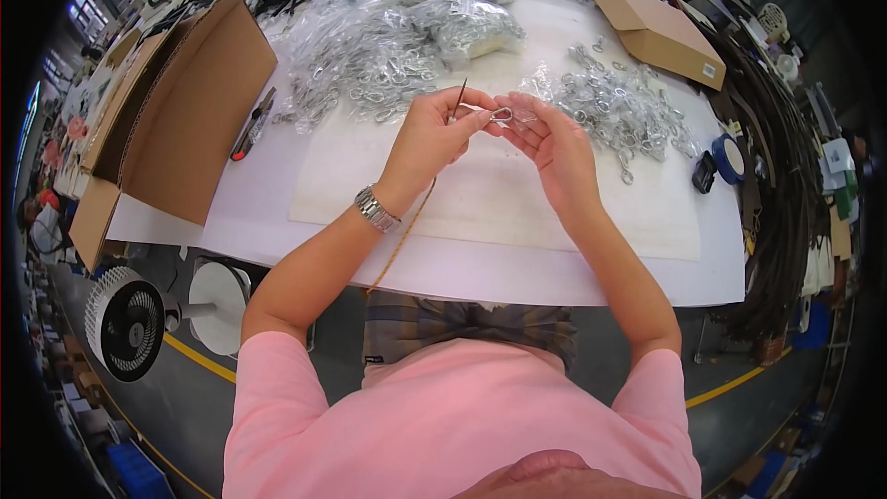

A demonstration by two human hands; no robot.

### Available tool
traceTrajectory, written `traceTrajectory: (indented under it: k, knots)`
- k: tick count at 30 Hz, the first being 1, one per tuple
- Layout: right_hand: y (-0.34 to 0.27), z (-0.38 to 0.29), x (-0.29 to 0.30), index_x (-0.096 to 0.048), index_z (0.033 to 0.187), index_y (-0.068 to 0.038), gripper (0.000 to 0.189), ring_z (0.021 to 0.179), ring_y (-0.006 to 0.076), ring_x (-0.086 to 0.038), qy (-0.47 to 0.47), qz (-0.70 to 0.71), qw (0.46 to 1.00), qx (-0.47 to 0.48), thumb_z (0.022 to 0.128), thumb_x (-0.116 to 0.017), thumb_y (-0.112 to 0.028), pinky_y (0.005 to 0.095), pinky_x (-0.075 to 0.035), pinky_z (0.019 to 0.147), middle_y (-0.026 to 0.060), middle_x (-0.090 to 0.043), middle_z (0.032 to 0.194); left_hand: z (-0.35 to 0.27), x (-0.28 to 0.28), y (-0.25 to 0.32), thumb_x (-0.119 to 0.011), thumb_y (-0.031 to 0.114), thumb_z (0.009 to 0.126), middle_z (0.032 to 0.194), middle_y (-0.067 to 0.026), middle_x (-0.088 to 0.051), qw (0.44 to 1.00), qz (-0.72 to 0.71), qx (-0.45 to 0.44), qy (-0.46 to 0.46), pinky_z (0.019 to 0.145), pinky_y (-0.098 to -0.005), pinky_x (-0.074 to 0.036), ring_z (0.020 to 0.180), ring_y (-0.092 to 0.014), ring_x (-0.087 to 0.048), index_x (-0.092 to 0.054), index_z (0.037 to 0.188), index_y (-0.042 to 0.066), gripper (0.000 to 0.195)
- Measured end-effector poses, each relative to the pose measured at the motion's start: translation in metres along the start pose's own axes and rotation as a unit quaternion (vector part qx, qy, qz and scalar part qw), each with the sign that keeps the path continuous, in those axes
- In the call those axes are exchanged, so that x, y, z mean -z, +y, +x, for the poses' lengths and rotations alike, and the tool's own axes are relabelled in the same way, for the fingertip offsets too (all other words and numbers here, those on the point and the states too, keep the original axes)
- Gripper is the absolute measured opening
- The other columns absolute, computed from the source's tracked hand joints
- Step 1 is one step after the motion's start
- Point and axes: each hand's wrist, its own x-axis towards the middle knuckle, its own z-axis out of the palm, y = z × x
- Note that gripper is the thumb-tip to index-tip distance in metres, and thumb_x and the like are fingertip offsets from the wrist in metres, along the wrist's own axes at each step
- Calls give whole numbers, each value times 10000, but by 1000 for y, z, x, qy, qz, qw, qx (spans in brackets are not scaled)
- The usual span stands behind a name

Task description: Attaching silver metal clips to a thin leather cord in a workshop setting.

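Observation:
Between the thumb and index finger of my left hand [443, 125] is a small silver metal clasp [501, 115]. A thin dark pointed tool [460, 95] sticks up from the same hand. Below it a yellowish-brown cord [405, 235] runs down past the table's front edge; its upper end is hidden by the hand. My right hand [554, 138] meets the clasp from the other side, and its fingers hold a small clear plastic bag [523, 113]. Individually bagged clasps [617, 107] lie in a loose pile beyond my right hand. A larger heap of bagged clasps [374, 62] lies beyond my left.
An open cardboard box [201, 111] stands at the left, with a red-and-black cutter [253, 125] beside it. Another cardboard box [658, 34] lies at the far right. A blue tape roll [728, 159] and dark straps [783, 222] flank the right edge. A fan [132, 329] stands below left.

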Motion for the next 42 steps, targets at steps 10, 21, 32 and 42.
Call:
traceTrajectory:
  k: [10,21,32,42]
  knots:
    - [0,0,1,-668,1215,50,354,1067,224,-724,3,3,1000,-4,1057,-519,-229,360,-567,992,177,-734,1196,-1,-4,6,-636,86,974,863,-52,-768,1000,27,4,1,450,-168,-277,506,23,-401,-675,1145,35,182]
    - [-1,-1,-2,-624,1254,100,386,1093,278,-724,-10,4,1000,-25,1058,-500,-208,382,-578,1016,211,-721,1185,-5,-12,10,-665,83,961,771,0,-737,996,78,-32,28,535,-200,-335,581,11,-474,-672,1110,36,156]
    - [-1,-2,-2,-673,1238,10,380,1103,238,-720,8,-23,999,-43,1091,-511,-301,347,-550,989,143,-735,1197,-4,-10,5,-654,70,952,831,-45,-771,993,100,-42,38,562,-230,-409,585,-27,-526,-652,1176,27,228]
    - [0,1,0,-669,1219,45,370,1086,247,-728,6,-16,999,-52,1074,-520,-261,347,-562,980,160,-742,1177,-2,-8,2,-653,70,947,816,-46,-764,994,102,-28,29,557,-224,-413,582,-25,-532,-633,1225,17,283]
